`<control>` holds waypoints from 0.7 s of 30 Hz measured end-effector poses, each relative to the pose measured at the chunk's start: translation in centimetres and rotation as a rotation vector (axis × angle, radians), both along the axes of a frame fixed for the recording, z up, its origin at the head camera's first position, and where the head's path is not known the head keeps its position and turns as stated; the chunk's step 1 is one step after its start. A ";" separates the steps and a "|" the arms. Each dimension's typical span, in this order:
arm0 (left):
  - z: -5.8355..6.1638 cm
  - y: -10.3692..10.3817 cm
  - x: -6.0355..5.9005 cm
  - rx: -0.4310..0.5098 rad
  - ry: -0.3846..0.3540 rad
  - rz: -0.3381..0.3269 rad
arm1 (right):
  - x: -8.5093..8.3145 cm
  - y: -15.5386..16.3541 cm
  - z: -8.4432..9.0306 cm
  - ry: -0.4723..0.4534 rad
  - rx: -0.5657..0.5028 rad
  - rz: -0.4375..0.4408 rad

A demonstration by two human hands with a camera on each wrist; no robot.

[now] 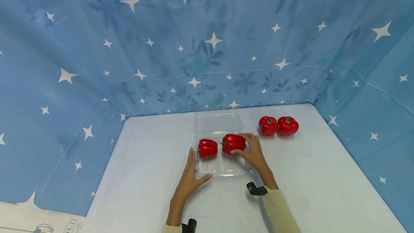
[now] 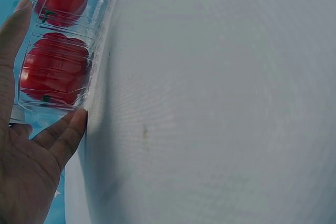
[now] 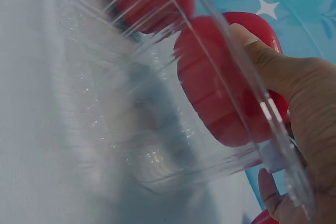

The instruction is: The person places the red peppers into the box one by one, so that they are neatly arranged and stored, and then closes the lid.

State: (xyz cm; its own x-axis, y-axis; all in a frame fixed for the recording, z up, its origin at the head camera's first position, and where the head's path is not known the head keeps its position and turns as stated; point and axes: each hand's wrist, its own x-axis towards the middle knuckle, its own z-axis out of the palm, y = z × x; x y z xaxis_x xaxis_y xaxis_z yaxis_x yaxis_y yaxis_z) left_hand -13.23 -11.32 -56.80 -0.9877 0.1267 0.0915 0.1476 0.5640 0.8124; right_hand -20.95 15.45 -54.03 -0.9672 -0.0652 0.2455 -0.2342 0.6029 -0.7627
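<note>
A clear plastic clamshell box lies open on the white table, its lid folded back. Inside lies one red bell pepper at the left. My right hand grips a second red pepper over the box's right side; in the right wrist view the thumb curls over this pepper behind the box wall. My left hand rests flat against the box's left front corner, fingers straight. Through the wall, the left wrist view shows the pepper beside my fingers.
Two more red bell peppers sit side by side at the back right of the table. A blue star-patterned cloth walls in the table at the back and both sides.
</note>
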 end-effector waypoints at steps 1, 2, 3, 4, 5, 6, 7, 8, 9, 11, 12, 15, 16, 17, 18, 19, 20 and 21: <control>0.0 0.0 0.0 -0.001 -0.001 -0.002 | 0.0 0.0 0.0 0.002 0.009 -0.001; 0.0 0.0 0.0 -0.002 -0.001 -0.002 | -0.1 -0.1 -0.1 0.005 0.019 -0.005; 0.0 0.0 0.0 0.001 0.001 -0.005 | -0.1 -0.1 -0.2 0.013 0.033 -0.007; 0.0 0.0 0.0 0.001 0.000 -0.007 | -0.2 -0.2 -0.2 0.019 0.045 -0.010; 0.0 0.0 0.0 0.002 -0.003 -0.009 | -0.2 -0.2 -0.3 0.026 0.057 -0.011; 0.0 0.0 0.0 0.001 -0.001 -0.011 | -0.3 -0.3 -0.3 0.034 0.071 -0.011; 0.0 0.0 0.1 -0.001 -0.002 -0.011 | -0.3 -0.3 -0.4 0.042 0.081 -0.012; 0.1 0.0 0.1 0.001 -0.004 -0.010 | -0.3 -0.4 -0.5 0.047 0.092 -0.015; 0.1 0.0 0.1 0.001 -0.004 -0.011 | -0.3 -0.5 -0.5 0.052 0.101 -0.016; 0.2 0.0 0.2 -0.002 -0.007 -0.006 | -0.3 -0.6 -0.6 0.060 0.114 -0.016; 0.2 0.0 0.2 -0.004 -0.007 -0.004 | -0.4 -0.6 -0.7 0.062 0.124 -0.015; 0.3 0.0 0.2 -0.012 -0.005 -0.001 | -0.4 -0.7 -0.8 0.063 0.144 -0.015; 0.3 0.0 0.2 -0.013 -0.003 -0.001 | -0.5 -0.7 -0.8 0.063 0.150 -0.016; 0.3 0.1 0.2 -0.012 -0.003 -0.002 | -0.5 -0.7 -0.8 0.060 0.161 -0.016; 0.3 0.1 0.2 -0.013 -0.003 -0.003 | -0.5 -0.7 -0.8 0.058 0.168 -0.016; 0.3 0.1 0.2 -0.009 -0.004 -0.004 | -0.5 -0.7 -0.8 0.055 0.178 -0.015; 0.3 0.0 0.1 -0.007 -0.007 -0.004 | -0.5 -0.7 -0.8 0.051 0.185 -0.015; 0.3 0.0 0.1 -0.003 -0.005 -0.006 | -0.5 -0.7 -0.8 0.044 0.193 -0.016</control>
State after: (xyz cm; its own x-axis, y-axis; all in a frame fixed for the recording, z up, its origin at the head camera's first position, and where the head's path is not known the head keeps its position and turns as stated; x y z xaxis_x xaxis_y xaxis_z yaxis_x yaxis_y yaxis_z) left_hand -13.10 -11.28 -56.52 -0.9874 0.1327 0.0866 0.1472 0.5654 0.8116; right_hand -21.44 14.76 -54.79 -0.9571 -0.0999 0.2721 -0.2541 0.7408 -0.6218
